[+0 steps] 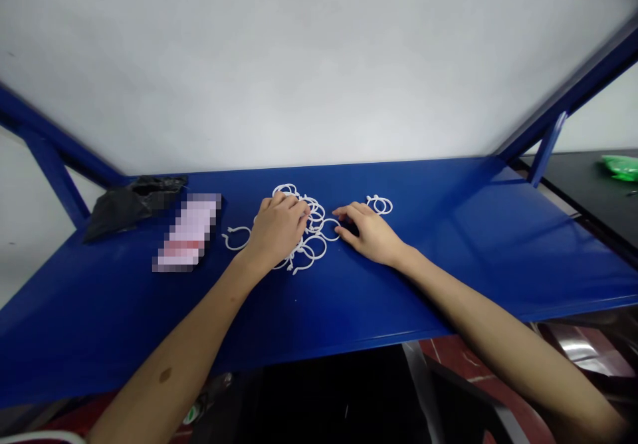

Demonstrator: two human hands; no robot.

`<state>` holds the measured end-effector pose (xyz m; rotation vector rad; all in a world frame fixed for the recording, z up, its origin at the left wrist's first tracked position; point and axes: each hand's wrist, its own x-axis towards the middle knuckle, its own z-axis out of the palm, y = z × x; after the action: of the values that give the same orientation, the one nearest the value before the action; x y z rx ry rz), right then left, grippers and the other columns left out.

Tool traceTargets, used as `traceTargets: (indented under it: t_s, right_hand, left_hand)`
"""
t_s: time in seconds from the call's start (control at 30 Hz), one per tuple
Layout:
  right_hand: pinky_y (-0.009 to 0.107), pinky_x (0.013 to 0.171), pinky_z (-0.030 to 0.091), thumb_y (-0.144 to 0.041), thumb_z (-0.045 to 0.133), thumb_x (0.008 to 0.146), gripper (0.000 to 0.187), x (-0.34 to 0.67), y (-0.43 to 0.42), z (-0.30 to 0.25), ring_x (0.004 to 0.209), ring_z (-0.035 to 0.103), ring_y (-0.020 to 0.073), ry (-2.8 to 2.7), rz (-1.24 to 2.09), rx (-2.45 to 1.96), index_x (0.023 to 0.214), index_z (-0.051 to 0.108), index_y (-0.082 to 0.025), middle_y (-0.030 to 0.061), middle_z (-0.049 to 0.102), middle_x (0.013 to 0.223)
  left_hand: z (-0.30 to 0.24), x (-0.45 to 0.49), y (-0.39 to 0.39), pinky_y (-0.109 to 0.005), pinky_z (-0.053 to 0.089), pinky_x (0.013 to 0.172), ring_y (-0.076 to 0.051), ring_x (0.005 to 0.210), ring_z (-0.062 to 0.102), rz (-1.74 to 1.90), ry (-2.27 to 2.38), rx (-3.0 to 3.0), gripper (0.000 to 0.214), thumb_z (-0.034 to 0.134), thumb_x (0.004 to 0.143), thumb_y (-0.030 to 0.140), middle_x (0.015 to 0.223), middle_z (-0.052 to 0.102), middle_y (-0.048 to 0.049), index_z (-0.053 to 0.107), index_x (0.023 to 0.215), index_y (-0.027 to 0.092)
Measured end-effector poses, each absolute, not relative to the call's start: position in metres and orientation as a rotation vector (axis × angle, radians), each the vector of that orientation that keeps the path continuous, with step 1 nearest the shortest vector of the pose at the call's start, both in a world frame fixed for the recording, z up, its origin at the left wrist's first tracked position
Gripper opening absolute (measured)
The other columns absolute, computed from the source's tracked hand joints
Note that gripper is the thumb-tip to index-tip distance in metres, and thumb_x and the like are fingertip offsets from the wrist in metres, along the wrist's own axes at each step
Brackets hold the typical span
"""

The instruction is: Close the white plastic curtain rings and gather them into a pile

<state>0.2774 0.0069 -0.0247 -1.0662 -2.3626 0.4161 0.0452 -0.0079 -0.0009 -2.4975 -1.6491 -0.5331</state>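
A loose pile of white plastic curtain rings (315, 247), thin loops with knobbed ends, lies on the blue table (399, 304). My left hand (279, 226) rests palm down over the pile, its fingers spread and slightly bent, hiding some of the rings. At the pile's right edge is my right hand (366, 230), fingers curved and thumb apart from them. Its fingertips are at the rim of one ring (329, 238). Beyond that hand, a couple of rings (383, 205) lie apart from the pile. Another ring (236, 248) sits left of my left hand, with its gap showing.
A crumpled black plastic bag (127, 208) and a pixelated flat pink-white item (192, 228) lie at the left. Blue frame bars (547, 148) rise at both table ends. A white wall (309, 72) stands behind. To the right, a green packet (621, 167) sits on a dark surface.
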Motion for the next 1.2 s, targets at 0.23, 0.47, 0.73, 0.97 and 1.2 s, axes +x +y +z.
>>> traceTargets:
  t_s: [0.23, 0.47, 0.73, 0.97, 1.2]
  right_hand:
    - [0.031, 0.074, 0.05, -0.028, 0.061, 0.095, 0.012, 0.264, 0.009, -0.019, 0.079, 0.062, 0.018, -2.246, 0.459, -1.226, 0.091, 0.067, -0.018, 0.0058, 0.067, 0.09]
    - [0.026, 0.057, 0.044, -0.032, 0.061, 0.094, 0.019, 0.271, -0.004, -0.004, 0.055, 0.055, 0.0118, -1.882, 0.499, -1.22, 0.079, 0.056, -0.021, -0.0019, 0.064, 0.066]
    - [0.024, 0.058, 0.051, -0.038, 0.057, 0.098, 0.023, 0.262, -0.016, -0.007, 0.058, 0.063, 0.0105, -1.828, 0.775, -0.949, 0.113, 0.056, -0.021, -0.0024, 0.063, 0.075]
    - [0.025, 0.062, 0.054, -0.038, 0.06, 0.097, 0.019, 0.264, -0.019, -0.005, 0.063, 0.068, 0.0115, -1.783, 0.969, -0.851, 0.102, 0.06, -0.019, 0.0, 0.07, 0.074]
    - [0.025, 0.065, 0.056, -0.036, 0.059, 0.098, 0.019, 0.268, -0.016, -0.006, 0.068, 0.07, 0.0122, -1.818, 1.013, -0.822, 0.106, 0.06, -0.019, 0.0014, 0.072, 0.08]
  left_hand:
    - [0.001, 0.047, -0.01, -0.047, 0.043, 0.088, -0.033, 0.106, 0.055, -0.569, -1.656, -2.478, 0.021, 0.051, 0.096, 0.027, 0.104, 0.069, -0.011, 0.07, 0.098, 0.019]
    - [0.014, 0.067, -0.023, -0.04, 0.047, 0.085, -0.023, 0.089, 0.061, -1.078, -1.707, -2.63, 0.021, 0.061, 0.094, 0.037, 0.086, 0.073, -0.0022, 0.071, 0.082, 0.023]
    - [0.014, 0.076, -0.029, -0.028, 0.04, 0.056, -0.012, 0.057, 0.055, -1.539, -2.05, -2.668, 0.02, 0.058, 0.095, 0.034, 0.077, 0.074, 0.0012, 0.071, 0.083, 0.023]
    - [0.01, 0.076, -0.029, -0.027, 0.036, 0.054, -0.011, 0.051, 0.046, -1.553, -1.901, -2.657, 0.029, 0.056, 0.097, 0.033, 0.062, 0.062, 0.0028, 0.063, 0.071, 0.022]
    - [0.009, 0.076, -0.029, -0.028, 0.041, 0.062, -0.014, 0.062, 0.053, -1.517, -1.81, -2.601, 0.027, 0.056, 0.098, 0.027, 0.067, 0.067, 0.0019, 0.061, 0.072, 0.022]
